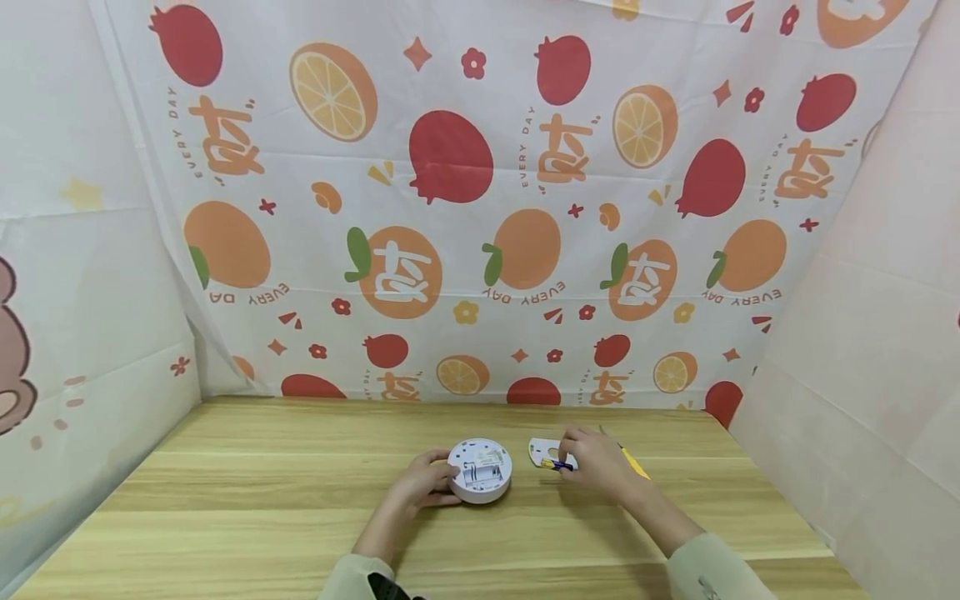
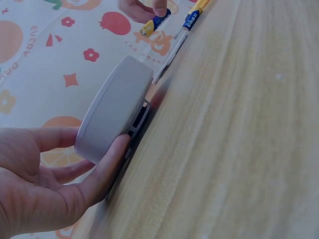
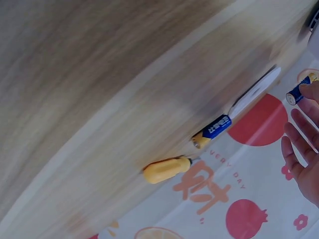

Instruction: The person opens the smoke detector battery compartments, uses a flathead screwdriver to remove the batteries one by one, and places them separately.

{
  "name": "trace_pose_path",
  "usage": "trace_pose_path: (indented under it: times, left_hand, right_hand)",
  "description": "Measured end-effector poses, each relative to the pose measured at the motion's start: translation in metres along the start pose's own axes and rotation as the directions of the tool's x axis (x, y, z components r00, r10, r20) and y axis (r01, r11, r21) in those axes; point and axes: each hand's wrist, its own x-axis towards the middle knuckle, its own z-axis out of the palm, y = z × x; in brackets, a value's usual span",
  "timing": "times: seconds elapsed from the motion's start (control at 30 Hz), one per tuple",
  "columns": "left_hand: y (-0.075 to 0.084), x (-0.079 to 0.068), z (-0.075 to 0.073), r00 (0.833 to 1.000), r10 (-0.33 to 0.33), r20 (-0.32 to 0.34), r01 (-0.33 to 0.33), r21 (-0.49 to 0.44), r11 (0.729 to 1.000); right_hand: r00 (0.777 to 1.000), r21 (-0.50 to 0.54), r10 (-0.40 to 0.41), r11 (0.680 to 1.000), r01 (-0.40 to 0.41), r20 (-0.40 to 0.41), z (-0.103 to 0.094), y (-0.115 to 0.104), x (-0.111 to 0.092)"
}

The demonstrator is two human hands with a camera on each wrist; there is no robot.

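A round white device (image 1: 480, 483), shaped like a smoke alarm, has its back turned up and its rectangular battery compartment uncovered. My left hand (image 1: 425, 482) grips its left edge, with the thumb and fingers on the rim in the left wrist view. To the right, my right hand (image 1: 596, 458) pinches a blue and yellow battery (image 3: 301, 89) between thumb and fingertips, above the table. The other fingers of that hand are spread. Behind the held battery lies a flat white mounting plate (image 1: 540, 451). A second battery (image 3: 213, 132) lies on the table beside the plate.
A screwdriver (image 1: 634, 463) with a yellow handle lies beyond my right hand, partly hidden by it in the head view. The wooden table (image 1: 300, 500) ends at a fruit-print cloth (image 1: 450, 250) at the back, and pale cloth hangs at both sides.
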Motion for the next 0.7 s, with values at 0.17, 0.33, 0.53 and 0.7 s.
trace_pose_path:
  times: [0.17, 0.33, 0.53, 0.7]
  left_hand:
    - [-0.001, 0.000, 0.001, 1.000, -0.003, -0.005, 0.003, -0.001, 1.000]
    - [-0.001, -0.001, 0.001, 1.000, -0.001, -0.003, 0.001, 0.003, 1.000]
    - [-0.001, -0.001, 0.000, 1.000, 0.001, 0.001, -0.001, 0.002, 1.000]
    - [0.000, -0.002, 0.000, 1.000, 0.004, 0.004, -0.004, 0.009, 1.000]
  right_hand:
    - [1.000, 0.015, 0.028, 0.999, -0.028, 0.010, 0.001, 0.006, -0.006]
    - [0.998, 0.017, 0.048, 0.999, -0.049, 0.031, 0.002, 0.013, -0.012]
    - [0.999, 0.013, 0.039, 0.999, -0.039, 0.020, 0.005, 0.018, -0.018]
    - [0.999, 0.007, 0.040, 0.999, -0.040, 0.003, 0.008, 0.023, -0.023]
